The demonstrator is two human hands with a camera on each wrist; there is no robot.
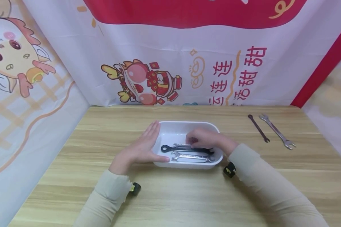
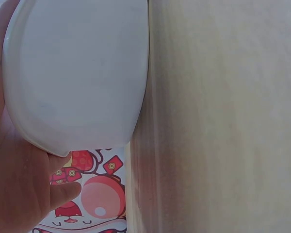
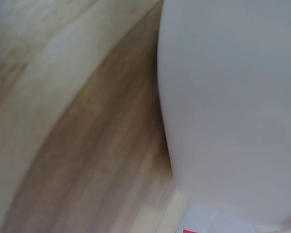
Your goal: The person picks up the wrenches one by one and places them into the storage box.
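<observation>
A white oblong tub (image 1: 170, 128) sits on the table with several wrenches lying inside. My left hand (image 1: 143, 146) spans the tub's left end, its fingers straight along the far side and its thumb near the front rim. Inside the tub, my right hand (image 1: 204, 138) has its fingers bent down onto a small silver wrench (image 1: 180, 145), which it appears to pinch; its fingertips are partly hidden. A black wrench (image 1: 184, 149) lies just in front, and a silver open-end wrench (image 1: 191, 156) is nearest the tub's front wall. The right wrist view shows only the tub's outside, not the hand.
To the right on the wooden table (image 1: 182, 195) lie a thin dark wrench (image 1: 258, 128) and a larger silver open-end wrench (image 1: 277, 130). A printed cloth (image 1: 199, 41) hangs along the table's back edge, with more cloth at both sides.
</observation>
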